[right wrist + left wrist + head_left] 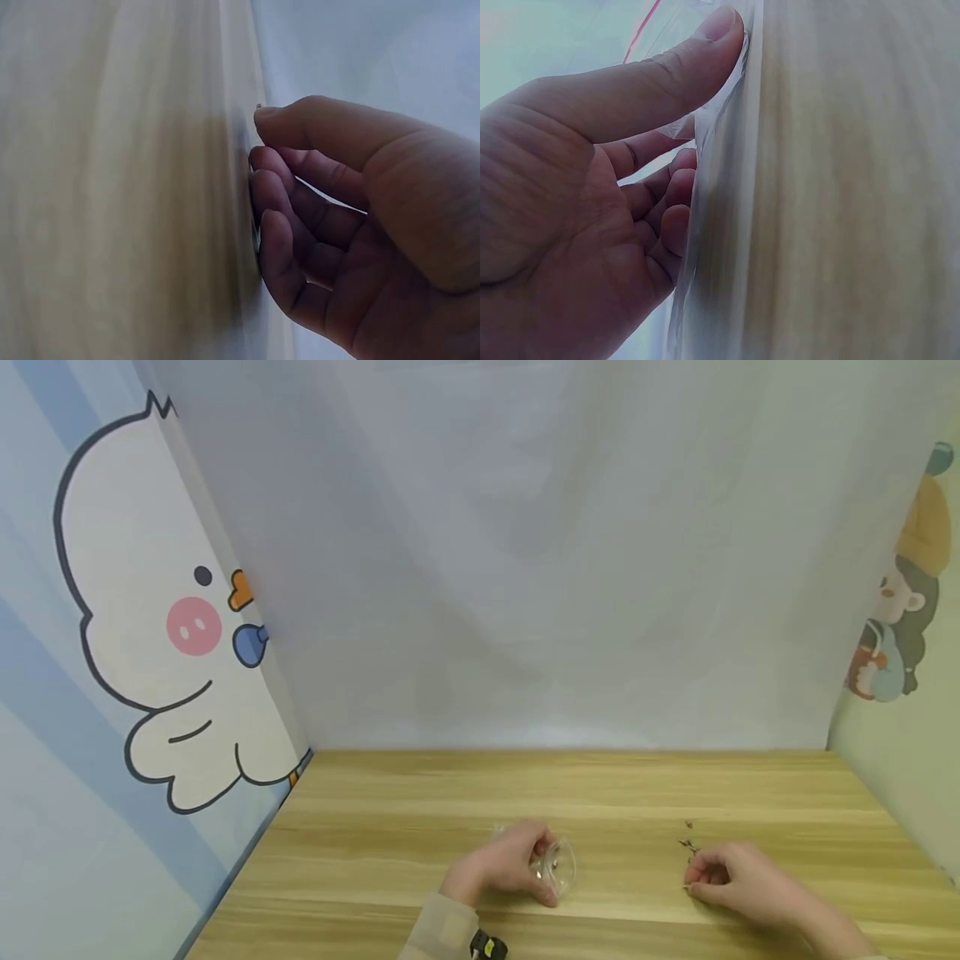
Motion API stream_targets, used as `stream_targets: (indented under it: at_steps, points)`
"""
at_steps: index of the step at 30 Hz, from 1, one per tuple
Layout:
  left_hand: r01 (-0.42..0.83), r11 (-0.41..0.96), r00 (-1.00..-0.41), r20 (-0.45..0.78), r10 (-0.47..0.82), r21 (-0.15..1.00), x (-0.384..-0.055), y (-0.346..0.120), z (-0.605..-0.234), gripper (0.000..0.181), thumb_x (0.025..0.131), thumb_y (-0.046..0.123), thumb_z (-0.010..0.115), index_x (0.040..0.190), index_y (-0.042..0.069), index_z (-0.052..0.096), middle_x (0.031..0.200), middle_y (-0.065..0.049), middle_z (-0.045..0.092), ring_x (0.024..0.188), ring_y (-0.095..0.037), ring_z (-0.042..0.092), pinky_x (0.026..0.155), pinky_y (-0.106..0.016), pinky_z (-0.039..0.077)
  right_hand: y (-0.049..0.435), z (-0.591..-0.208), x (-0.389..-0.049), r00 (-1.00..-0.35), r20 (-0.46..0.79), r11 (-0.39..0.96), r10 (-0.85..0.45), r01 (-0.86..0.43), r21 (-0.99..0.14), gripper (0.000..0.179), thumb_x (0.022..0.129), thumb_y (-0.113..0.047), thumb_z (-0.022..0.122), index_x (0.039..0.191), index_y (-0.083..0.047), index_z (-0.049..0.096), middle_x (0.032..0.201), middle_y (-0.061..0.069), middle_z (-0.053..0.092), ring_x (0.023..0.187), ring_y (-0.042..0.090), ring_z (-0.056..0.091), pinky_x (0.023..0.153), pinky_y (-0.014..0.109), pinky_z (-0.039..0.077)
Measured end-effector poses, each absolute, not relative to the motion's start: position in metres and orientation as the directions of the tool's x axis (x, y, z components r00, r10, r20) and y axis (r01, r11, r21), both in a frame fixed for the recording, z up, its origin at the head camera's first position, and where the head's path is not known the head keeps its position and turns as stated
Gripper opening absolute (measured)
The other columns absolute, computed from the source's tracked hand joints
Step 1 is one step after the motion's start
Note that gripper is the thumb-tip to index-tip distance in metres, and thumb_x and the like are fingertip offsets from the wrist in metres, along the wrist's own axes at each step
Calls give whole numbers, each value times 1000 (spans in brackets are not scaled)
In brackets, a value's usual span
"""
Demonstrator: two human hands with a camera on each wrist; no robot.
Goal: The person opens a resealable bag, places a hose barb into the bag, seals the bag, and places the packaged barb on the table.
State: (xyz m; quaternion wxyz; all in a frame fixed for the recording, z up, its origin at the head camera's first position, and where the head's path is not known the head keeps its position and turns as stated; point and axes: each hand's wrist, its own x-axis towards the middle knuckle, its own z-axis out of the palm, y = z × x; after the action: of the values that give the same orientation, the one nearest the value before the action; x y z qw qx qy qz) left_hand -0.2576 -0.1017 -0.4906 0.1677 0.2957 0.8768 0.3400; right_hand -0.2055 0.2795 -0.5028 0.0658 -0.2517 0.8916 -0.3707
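Note:
My left hand [510,864] grips a clear zip-lock bag [567,864] low over the wooden table. In the left wrist view, the bag's red seal line [642,30] shows beyond the thumb, and the other fingers are curled against the plastic. Small shiny metal bits show inside the bag. To the right, my right hand [738,881] rests at the table with its thumb and forefinger pinched around a tiny metal piece [686,887]; its tip [259,106] shows past the thumb. Several similar small metal pieces [687,844] lie just beyond those fingers.
One more small metal piece [688,824] lies farther back on the wooden table [420,793]. A pale grey curtain [562,568] hangs behind the table's far edge. Cartoon-printed panels [127,568] stand at left and right. A black device [489,946] sits at my left wrist.

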Motion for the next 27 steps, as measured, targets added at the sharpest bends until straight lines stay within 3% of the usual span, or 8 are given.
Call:
stream_targets:
  at_steps: [16, 27]
  points:
    - [419, 592, -766, -81, 638, 688, -258, -102, -492, 61, 70, 11, 101, 119, 8, 65, 106, 8, 57, 97, -4, 53, 95, -25, 49, 267, -496, -202, -852, 158, 585, -499, -466, -664, 9, 95, -10, 79, 93, -17, 73, 84, -15, 67, 76, -1, 60, 64, 25, 53]
    - [427, 605, -768, -83, 635, 672, -255, -101, -489, 62, 70, 12, 102, 119, 8, 65, 105, 8, 57, 97, -4, 52, 95, -24, 49, 252, -491, -207, -856, 116, 593, -504, -441, -674, 4, 98, -16, 77, 96, -19, 76, 87, -15, 70, 79, 0, 63, 68, 26, 56]
